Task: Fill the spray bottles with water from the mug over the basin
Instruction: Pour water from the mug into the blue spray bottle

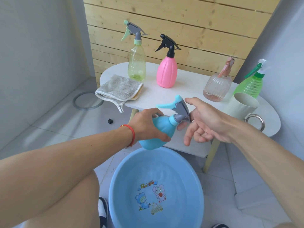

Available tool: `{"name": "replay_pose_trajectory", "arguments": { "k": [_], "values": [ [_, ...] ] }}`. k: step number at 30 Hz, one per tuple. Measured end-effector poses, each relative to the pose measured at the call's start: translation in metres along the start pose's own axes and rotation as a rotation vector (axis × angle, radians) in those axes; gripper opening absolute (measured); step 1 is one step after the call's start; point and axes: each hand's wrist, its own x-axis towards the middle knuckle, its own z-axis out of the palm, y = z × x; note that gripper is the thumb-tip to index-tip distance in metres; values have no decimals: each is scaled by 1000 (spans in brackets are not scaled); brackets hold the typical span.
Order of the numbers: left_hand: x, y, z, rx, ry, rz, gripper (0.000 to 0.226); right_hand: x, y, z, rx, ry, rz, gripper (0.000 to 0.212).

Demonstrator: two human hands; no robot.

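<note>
My left hand (147,125) grips a light blue spray bottle (162,129) by its body, tilted, above the far rim of the blue basin (118,186). My right hand (204,122) is open beside the bottle's grey and blue trigger head, fingers spread and close to the cap. The cream mug (241,106) with a metal ring handle stands on the white table (164,94) at the right. On the table stand a pale green bottle (136,63), a pink bottle (167,71), a clear ribbed bottle (217,86) and a bright green bottle (251,83).
A folded grey cloth (118,89) hangs over the table's left edge. A metal ring (87,101) and a small black cube (110,121) lie on the tiled floor. A wooden slat wall stands behind the table. My knee and shoes are beside the basin.
</note>
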Motion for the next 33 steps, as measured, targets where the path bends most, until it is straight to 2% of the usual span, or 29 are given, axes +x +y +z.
{"name": "replay_pose_trajectory", "arguments": {
  "k": [2, 6, 11, 13, 18, 22, 24, 26, 30, 33],
  "values": [
    [-1, 0, 0, 0, -6, 6, 70, -4, 1, -1, -108, 10, -2, 95],
    [-4, 1, 3, -32, -40, 3, 68, -2, 4, 0, -214, 145, -79, 94],
    [-6, 3, 3, -38, -87, 13, 69, 5, 5, 1, -391, 484, -378, 56],
    [-8, 4, 4, -33, -93, 30, 68, 8, 7, 3, -471, 525, -457, 58],
    [-10, 6, 7, 15, -12, 74, 68, 16, 11, 3, -479, 605, -441, 63],
    [-10, 9, 10, 54, 49, 102, 68, 30, 10, 9, -517, 724, -373, 45],
    [-13, 10, 13, 71, 40, 115, 69, 31, 10, 12, -495, 769, -367, 45],
    [-14, 9, 12, 57, -37, 120, 70, 26, 11, 13, -499, 766, -446, 50],
    [-15, 8, -3, 52, -366, 149, 87, 10, 10, -1, -531, 653, -639, 59],
    [-8, 8, -3, 162, -408, 262, 86, 5, 10, -13, -615, 580, -713, 57]
  ]
}}
